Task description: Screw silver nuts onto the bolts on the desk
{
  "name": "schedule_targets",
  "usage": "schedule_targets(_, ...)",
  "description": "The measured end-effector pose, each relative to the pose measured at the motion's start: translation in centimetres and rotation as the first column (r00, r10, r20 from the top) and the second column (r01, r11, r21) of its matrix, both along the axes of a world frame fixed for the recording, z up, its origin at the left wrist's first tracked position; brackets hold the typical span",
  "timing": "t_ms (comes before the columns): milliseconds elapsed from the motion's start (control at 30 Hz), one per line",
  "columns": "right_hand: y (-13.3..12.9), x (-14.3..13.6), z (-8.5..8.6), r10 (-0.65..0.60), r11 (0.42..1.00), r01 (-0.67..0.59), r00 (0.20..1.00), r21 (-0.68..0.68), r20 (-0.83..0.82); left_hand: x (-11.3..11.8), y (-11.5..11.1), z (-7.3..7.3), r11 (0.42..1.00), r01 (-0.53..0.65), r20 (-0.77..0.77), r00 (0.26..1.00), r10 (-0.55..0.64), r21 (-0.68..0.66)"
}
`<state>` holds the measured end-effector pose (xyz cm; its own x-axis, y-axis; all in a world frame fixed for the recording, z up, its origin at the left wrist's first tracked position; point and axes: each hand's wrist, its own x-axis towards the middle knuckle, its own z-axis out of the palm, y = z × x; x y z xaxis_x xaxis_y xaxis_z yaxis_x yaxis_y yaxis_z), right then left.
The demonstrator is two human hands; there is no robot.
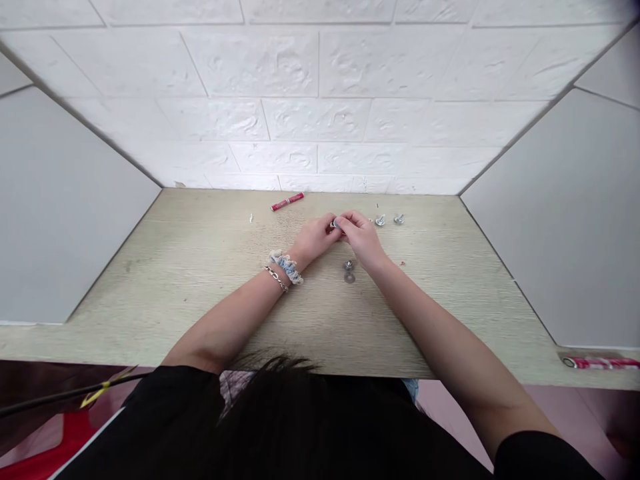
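Note:
Above the table my left hand (318,237) and my right hand (363,239) meet, fingers pinched together. Between their fingertips is a small silvery metal part (335,225), mostly covered; its exact kind cannot be made out. Just below the hands, a small metal nut (349,265) lies by a flat round washer (349,277). To the right of my right hand stand two bolts with washers, one nearer (380,220) and one farther right (399,219). A sliver of another piece shows right beside that hand.
A red pen-like tube (287,202) lies at the back of the wooden table (210,267). Another red tube (600,363) rests at the front right edge. A white scrap (251,218) lies at left. Grey panels flank both sides, with a white brick-patterned wall (320,120) behind.

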<state>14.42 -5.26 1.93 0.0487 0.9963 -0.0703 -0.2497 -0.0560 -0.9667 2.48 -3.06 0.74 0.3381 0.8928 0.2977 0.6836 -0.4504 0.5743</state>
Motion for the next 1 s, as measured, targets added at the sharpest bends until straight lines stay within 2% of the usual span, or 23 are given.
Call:
schedule_targets(200,0.0,-0.5,-0.7,-0.048,0.999,0.046,0.994,-0.025,-0.096,-0.1,0.0,0.0,1.000,-0.017,-0.007,1.000,0.017,0.007)
schedule_targets(333,-0.3,-0.5,-0.7,-0.018,0.998,0.009,0.987,-0.059,-0.161,-0.3,0.2,-0.2,1.000,-0.021,0.014,1.000,0.020,0.020)
schedule_targets(400,-0.4,-0.5,-0.6,0.008,0.996,-0.021,0.989,-0.088,-0.145,-0.4,0.2,-0.3,0.999,-0.011,-0.025,1.000,0.012,0.050)
schedule_targets(467,-0.4,-0.4,-0.1,-0.012,0.998,0.008,0.998,-0.065,-0.061,-0.3,0.2,-0.4,0.997,0.019,-0.066,0.998,-0.014,0.074)
schedule_targets(533,-0.2,0.1,1.0,-0.092,0.994,0.092,0.996,0.058,0.007,-0.2,0.0,-0.4,0.995,0.052,-0.079,0.996,-0.046,0.082)
schedule_targets(600,-0.1,1.2,2.6,-0.176,0.966,0.179,0.984,0.185,-0.036,0.0,-0.2,-0.4,0.995,0.073,-0.072,0.995,-0.068,0.072)
schedule_targets(667,-0.2,3.0,4.5,-0.227,0.952,0.248,0.965,0.179,-0.130,0.1,-0.3,-0.3,0.996,0.077,-0.049,0.996,-0.075,0.046)
schedule_targets(733,-0.9,5.0,6.2,-0.329,0.923,0.365,0.915,0.126,-0.234,0.0,-0.3,-0.2,0.998,0.068,-0.013,0.998,-0.068,0.011)
schedule_targets(800,-2.3,6.6,7.5,-0.413,0.885,0.463,0.835,0.057,-0.363,-0.2,-0.1,-0.2,0.998,0.058,0.028,0.998,-0.058,-0.011)
schedule_targets(900,-5.7,7.6,9.4,-0.431,0.872,0.487,0.807,0.043,-0.404,-0.2,0.1,-0.2,0.998,0.057,0.060,0.997,-0.055,-0.021)
schedule_targets(967,-8.1,7.7,10.9,-0.427,0.864,0.493,0.826,0.103,-0.367,-0.1,0.2,-0.3,0.998,0.063,0.063,0.996,-0.061,-0.028)
schedule_targets(1000,-9.3,8.0,11.6,-0.423,0.859,0.479,0.863,0.181,-0.278,0.0,0.2,-0.4,0.997,0.066,0.062,0.996,-0.064,-0.031)
